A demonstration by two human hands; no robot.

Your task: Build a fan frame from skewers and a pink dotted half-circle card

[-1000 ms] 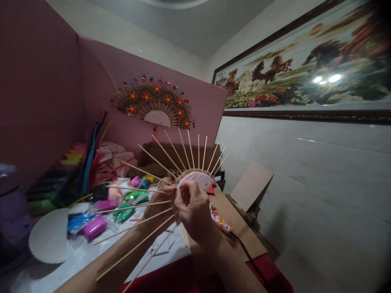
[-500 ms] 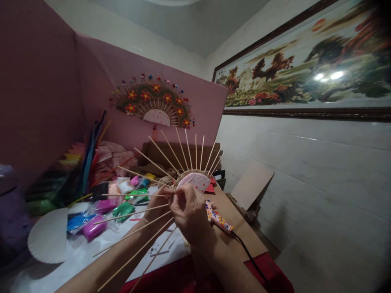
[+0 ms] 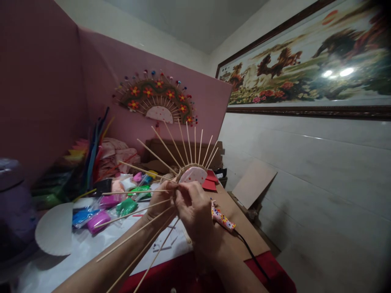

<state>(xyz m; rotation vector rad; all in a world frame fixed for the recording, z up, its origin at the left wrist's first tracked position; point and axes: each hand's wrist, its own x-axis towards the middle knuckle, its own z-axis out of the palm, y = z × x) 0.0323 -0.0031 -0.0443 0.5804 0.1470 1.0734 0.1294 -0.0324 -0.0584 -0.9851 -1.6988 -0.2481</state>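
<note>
In front of me I hold up a fan of thin bamboo sticks that spread out from a pink dotted paper half-disc with twine woven round its rim. My left hand grips the fan from behind, among the lower sticks. My right hand is closed in a pinch at the edge of the half-disc, apparently on the twine. A finished fan with red flowers hangs on the pink board behind.
On the white table cover lie bags of coloured clay, a white paper plate and a bundle of pipe cleaners. A dotted glue gun with a black cord rests on brown cardboard. A framed horse painting hangs on the right wall.
The fan and both hands have risen slightly and the sticks have tilted a little. My right hand's pinch has shifted along the half-disc's edge. The view has moved a little.
</note>
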